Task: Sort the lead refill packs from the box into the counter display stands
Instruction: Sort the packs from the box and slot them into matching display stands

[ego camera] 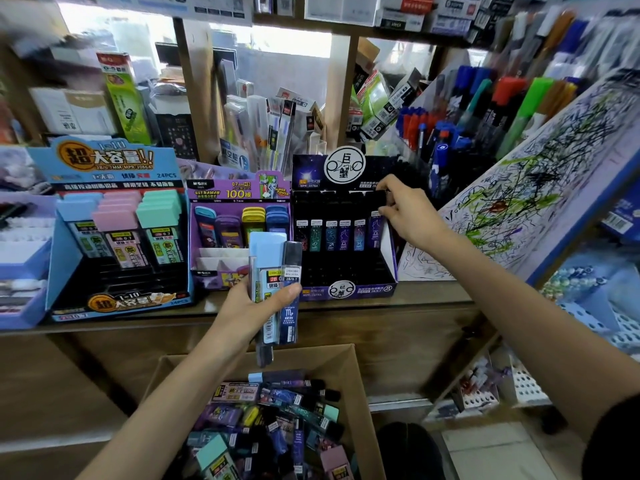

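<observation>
My left hand point(254, 308) grips a few lead refill packs above the box: a wide light-blue pack point(266, 271) and a slim dark-blue one point(290, 289). My right hand point(405, 213) pinches the black cap of a slim pack point(375, 223) standing at the right end of the top row in the dark constellation display stand point(346, 285). The cardboard box point(353, 382) below holds several mixed packs. On the counter, a blue stand point(114, 237) holds pastel wide packs and a purple stand point(239, 223) holds coloured cases.
Pen racks point(485, 109) stand at the back right. A scribbled test board point(540, 188) leans right of the dark stand. More stationery boxes fill the shelves behind. A wooden counter edge point(398, 306) runs across in front of the stands.
</observation>
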`<control>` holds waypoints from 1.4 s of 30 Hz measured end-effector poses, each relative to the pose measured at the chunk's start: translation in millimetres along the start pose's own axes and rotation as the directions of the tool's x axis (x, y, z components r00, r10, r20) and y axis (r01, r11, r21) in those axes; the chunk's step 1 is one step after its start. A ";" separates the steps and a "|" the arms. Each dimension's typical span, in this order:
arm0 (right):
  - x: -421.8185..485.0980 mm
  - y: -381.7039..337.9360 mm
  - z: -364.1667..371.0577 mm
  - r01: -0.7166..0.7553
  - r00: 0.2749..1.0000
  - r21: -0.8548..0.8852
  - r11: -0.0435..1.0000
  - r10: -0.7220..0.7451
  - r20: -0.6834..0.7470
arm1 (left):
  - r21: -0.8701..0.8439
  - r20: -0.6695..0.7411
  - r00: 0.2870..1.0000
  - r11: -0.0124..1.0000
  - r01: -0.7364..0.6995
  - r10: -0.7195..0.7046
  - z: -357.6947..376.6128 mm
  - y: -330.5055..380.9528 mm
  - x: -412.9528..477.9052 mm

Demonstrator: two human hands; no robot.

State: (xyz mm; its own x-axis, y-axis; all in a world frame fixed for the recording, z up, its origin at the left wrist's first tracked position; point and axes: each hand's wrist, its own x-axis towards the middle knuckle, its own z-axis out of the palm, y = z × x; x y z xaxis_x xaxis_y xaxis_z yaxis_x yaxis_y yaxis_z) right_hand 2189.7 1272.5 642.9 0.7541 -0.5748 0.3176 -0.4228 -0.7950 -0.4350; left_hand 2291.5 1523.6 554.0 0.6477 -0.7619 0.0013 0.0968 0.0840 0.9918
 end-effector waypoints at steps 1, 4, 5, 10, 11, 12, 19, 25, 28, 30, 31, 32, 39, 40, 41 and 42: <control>0.2 -0.2 -1.0 0.005 1.000 -0.016 1.000 -0.005 -0.001 | -0.002 0.003 1.000 1.000 0.000 0.000 -0.2 0.1 0.1; 2.5 -1.6 -5.4 -0.024 1.000 0.068 0.997 0.024 -0.003 | -0.007 0.005 1.000 1.000 0.000 0.000 -1.2 0.2 0.0; 3.3 -1.8 -6.8 -0.049 0.999 0.124 0.991 0.048 0.010 | -0.008 0.005 1.000 1.000 0.000 0.000 -1.3 0.1 -0.3; 6.0 0.7 -6.1 -0.080 0.994 0.025 0.996 0.078 0.074 | -0.014 0.006 1.000 1.000 -0.008 0.008 -0.9 -0.3 -1.2; 6.4 0.8 -4.3 -0.066 0.995 -0.054 0.996 0.069 0.067 | -0.015 0.006 1.000 1.000 -0.004 0.004 -0.7 -0.4 -1.4; 6.9 1.0 -2.3 -0.051 0.997 -0.113 0.992 0.056 0.046 | -0.012 0.005 1.000 1.000 0.001 -0.001 -0.5 -0.6 -1.6; -0.3 4.9 9.9 0.117 0.982 -0.254 0.960 -0.150 -0.115 | 0.011 0.023 1.000 1.000 0.003 -0.003 -2.4 0.6 -4.1; -6.6 2.2 20.8 0.110 0.978 -0.469 0.876 -0.180 -0.108 | -0.028 0.026 1.000 1.000 0.005 -0.005 -2.0 4.7 -9.8; -15.4 -6.1 21.4 0.121 0.953 -0.468 0.875 -0.235 -0.192 | -0.040 0.028 1.000 0.999 0.013 -0.012 -2.1 6.4 -12.2; -26.7 -22.0 22.9 0.148 0.943 -0.243 0.959 -0.211 -0.257 | -0.044 0.019 1.000 0.999 0.019 -0.018 -2.4 8.1 -12.4; -33.8 -34.2 23.7 0.143 0.967 -0.026 0.989 -0.145 -0.209 | -0.046 0.017 1.000 0.999 0.022 -0.021 -2.2 9.3 -12.0; -42.1 -47.6 25.4 0.109 0.992 0.211 0.971 -0.093 -0.084 | -0.049 0.016 1.000 0.999 0.024 -0.024 -1.9 10.2 -12.0; -73.7 -100.9 50.3 -0.171 0.949 0.701 0.692 -0.076 0.306 | -0.068 0.006 1.000 0.998 0.006 -0.006 2.4 14.0 -14.8; -73.7 -103.1 51.4 -0.189 0.947 0.722 0.666 -0.069 0.312 | -0.082 -0.008 1.000 0.997 0.009 -0.010 1.6 13.0 -15.7; -73.7 -104.8 52.0 -0.209 0.944 0.741 0.638 -0.066 0.323 | -0.102 -0.028 0.999 0.995 0.017 -0.019 0.9 12.2 -16.4; -73.6 -105.5 52.8 -0.229 0.939 0.759 0.609 -0.066 0.336 | -0.121 -0.051 0.998 0.992 0.024 -0.031 -0.4 11.3 -17.1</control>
State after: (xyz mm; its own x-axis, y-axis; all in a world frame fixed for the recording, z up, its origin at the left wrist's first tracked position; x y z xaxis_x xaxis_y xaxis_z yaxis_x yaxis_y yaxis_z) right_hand 2205.3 1408.9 620.9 0.9054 -0.4224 0.0435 -0.0490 -0.2058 -0.9774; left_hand 2281.9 1537.8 565.2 0.6824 -0.7301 -0.0357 0.2033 0.1426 0.9687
